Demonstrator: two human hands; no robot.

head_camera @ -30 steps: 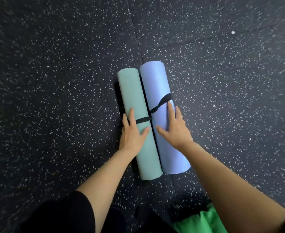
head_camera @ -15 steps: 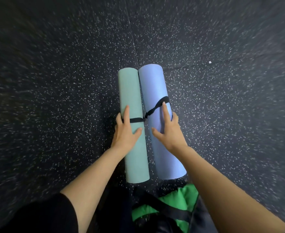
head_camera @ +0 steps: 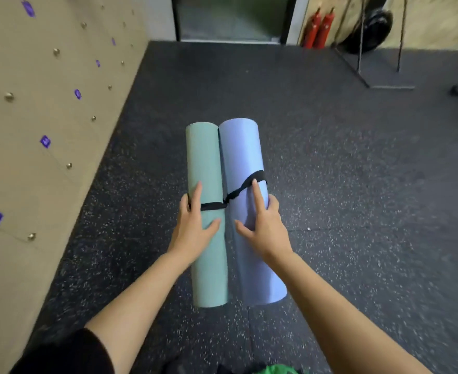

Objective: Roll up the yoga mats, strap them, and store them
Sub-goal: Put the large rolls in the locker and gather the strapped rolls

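The green yoga mat roll (head_camera: pixel 206 163) and the lavender yoga mat roll (head_camera: pixel 240 152) lie side by side, apparently lifted clear of the speckled floor (head_camera: pixel 357 184). One black strap (head_camera: pixel 238 191) crosses both at a slant.

The left hand (head_camera: pixel 192 230) wraps the green roll's left side, thumb spread. The right hand (head_camera: pixel 265 230) wraps the lavender roll's right side, with the index finger straight on the strap.

Hazards:
- The near ends gape, so the rolls may splay further.
- The slanted strap may slide along the rolls and loosen.
- Either roll may slip from its top-side hold.
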